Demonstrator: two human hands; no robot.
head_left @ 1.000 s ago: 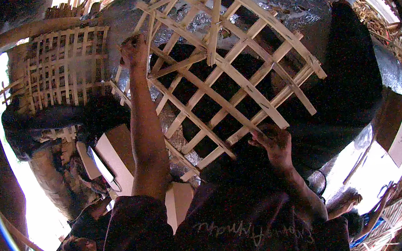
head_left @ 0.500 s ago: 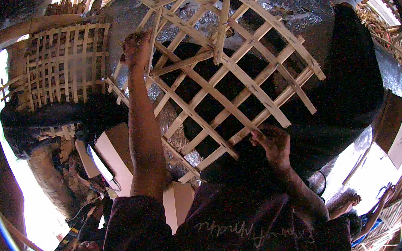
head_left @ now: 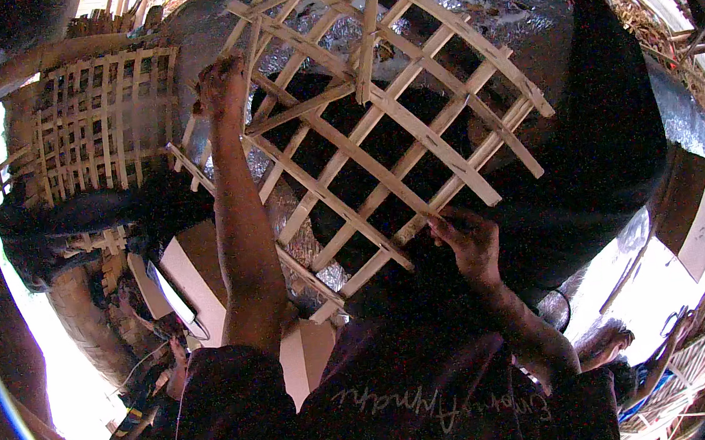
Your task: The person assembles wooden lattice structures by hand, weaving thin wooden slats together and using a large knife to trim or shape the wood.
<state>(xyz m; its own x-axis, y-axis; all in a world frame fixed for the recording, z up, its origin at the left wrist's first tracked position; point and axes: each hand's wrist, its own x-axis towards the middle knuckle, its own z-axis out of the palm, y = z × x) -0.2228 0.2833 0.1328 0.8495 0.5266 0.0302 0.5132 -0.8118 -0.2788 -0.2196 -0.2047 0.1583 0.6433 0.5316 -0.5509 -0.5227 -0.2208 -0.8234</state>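
An open lattice (head_left: 432, 148) of pale wooden or bamboo slats, crossed in diamonds, lies tilted over my dark-clothed legs. Near its top, two slats meet in a V laid across the grid. My left hand (head_left: 221, 84) reaches far forward and is closed on the left edge of the lattice; its fingertips are partly hidden. At the near right side, my right hand (head_left: 472, 247) pinches the lower end of one slat between thumb and fingers.
Another, finer lattice panel (head_left: 105, 116) stands at the left beside dark cloth. Cardboard boxes (head_left: 196, 273) sit left of my arm, and one more box (head_left: 696, 217) is at the right. Another person's hand (head_left: 606, 344) shows at lower right. Shiny grey sheeting (head_left: 512, 26) spreads beyond the lattice.
The whole view has shifted slightly, so lattice, hands and surroundings appear a little further left. Both hands keep their places on the lattice. At lower left, another person has moved.
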